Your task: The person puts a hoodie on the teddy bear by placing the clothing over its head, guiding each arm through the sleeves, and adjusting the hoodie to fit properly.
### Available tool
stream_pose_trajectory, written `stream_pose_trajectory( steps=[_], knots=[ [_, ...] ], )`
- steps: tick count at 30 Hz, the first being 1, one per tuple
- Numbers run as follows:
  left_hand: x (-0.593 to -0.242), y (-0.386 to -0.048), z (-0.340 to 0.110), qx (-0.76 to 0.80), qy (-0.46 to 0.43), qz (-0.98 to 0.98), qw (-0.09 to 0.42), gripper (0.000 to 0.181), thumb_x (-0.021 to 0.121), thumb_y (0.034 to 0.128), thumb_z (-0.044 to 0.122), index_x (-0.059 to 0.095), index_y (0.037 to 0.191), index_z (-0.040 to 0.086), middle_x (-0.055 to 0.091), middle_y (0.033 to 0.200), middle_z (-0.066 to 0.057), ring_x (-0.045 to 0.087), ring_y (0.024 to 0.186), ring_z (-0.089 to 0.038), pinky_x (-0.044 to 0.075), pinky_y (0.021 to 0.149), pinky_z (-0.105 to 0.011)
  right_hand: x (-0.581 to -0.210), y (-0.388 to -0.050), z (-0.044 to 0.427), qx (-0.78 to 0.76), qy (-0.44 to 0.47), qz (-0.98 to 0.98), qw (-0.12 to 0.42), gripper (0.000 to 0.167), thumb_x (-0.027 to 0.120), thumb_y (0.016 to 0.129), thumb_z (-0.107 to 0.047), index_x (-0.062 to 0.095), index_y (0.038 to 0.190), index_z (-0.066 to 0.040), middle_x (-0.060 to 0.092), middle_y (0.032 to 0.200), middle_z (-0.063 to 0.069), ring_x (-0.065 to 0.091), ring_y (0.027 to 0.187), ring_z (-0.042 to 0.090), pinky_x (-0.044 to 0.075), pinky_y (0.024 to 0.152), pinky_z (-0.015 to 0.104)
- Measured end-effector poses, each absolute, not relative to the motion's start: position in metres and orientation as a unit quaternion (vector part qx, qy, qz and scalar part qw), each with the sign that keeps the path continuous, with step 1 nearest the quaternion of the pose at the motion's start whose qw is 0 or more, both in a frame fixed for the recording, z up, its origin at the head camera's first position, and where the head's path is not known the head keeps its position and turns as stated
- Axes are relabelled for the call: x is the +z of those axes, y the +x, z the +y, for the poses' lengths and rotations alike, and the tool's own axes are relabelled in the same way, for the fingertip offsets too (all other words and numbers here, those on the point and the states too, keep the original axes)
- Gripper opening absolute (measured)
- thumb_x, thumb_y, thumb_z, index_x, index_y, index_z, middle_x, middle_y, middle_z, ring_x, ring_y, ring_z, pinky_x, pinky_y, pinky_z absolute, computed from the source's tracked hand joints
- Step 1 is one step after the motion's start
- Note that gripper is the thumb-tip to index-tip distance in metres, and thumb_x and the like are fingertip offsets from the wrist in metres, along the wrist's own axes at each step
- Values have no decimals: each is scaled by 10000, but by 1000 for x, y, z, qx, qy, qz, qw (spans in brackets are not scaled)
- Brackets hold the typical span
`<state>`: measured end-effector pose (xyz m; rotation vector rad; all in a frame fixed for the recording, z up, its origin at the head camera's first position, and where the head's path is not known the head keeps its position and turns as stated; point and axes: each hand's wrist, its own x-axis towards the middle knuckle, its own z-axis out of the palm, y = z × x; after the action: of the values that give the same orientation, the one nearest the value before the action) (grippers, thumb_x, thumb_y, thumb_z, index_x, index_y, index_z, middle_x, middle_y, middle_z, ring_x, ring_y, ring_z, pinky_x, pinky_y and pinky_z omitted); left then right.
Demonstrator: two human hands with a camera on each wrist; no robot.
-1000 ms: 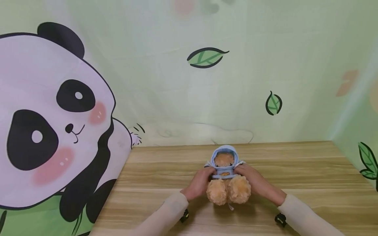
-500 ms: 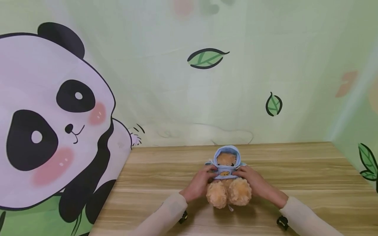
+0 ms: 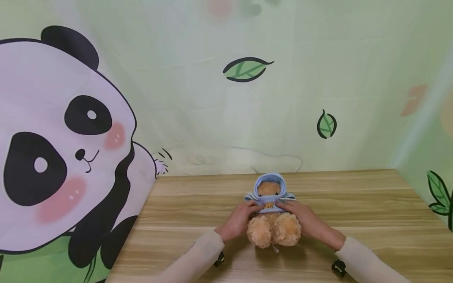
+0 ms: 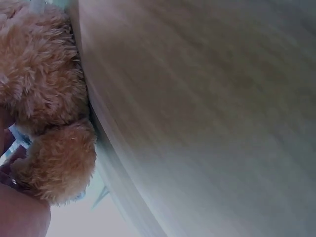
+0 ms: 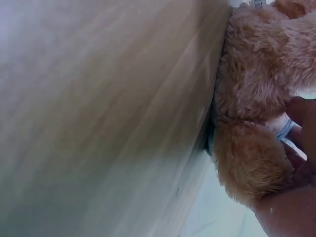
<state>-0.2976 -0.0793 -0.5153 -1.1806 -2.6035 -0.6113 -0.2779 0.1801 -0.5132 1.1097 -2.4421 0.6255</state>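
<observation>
Fingers (image 3: 254, 206) of the left hand (image 3: 238, 219) and right hand (image 3: 301, 219) have edged inward across the blue hoodie (image 3: 271, 199) since half a second ago, leaving a narrower gap around its printed emblem (image 3: 269, 205). Both hands grasp the hoodie-clad plush bear (image 3: 273, 218), one at each side, as it rests on the wooden table (image 3: 198, 202), furry feet (image 3: 259, 232) nearest the camera, head toward the leaf-print wall (image 3: 279, 102).

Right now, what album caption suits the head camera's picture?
Left hand and right hand hold a plush toy in a blue hoodie on a table.
</observation>
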Motion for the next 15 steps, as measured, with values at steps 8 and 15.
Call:
stream_pose_trajectory(
  steps=[8, 15],
  knots=[
    [-517, -297, -80, -210, -404, -885, 95, 212, 606, 976, 165, 735, 1131, 99, 593, 1190, -51, 594, 1099, -174, 501, 956, -276, -518, -284, 180, 229, 438, -847, 196, 457, 801, 724, -8, 667, 1160, -26, 575, 1113, 145, 582, 966, 268, 523, 764, 385],
    [-511, -293, -77, -203, -390, -892, 104, 159, 605, 974, 208, 667, 1072, 100, 702, 1068, -38, 670, 998, -192, 537, 901, -306, -521, -285, 182, 225, 427, -855, 191, 434, 720, 884, -329, 621, 1188, -35, 639, 1165, 142, 618, 1064, 316, 532, 859, 459]
  ],
)
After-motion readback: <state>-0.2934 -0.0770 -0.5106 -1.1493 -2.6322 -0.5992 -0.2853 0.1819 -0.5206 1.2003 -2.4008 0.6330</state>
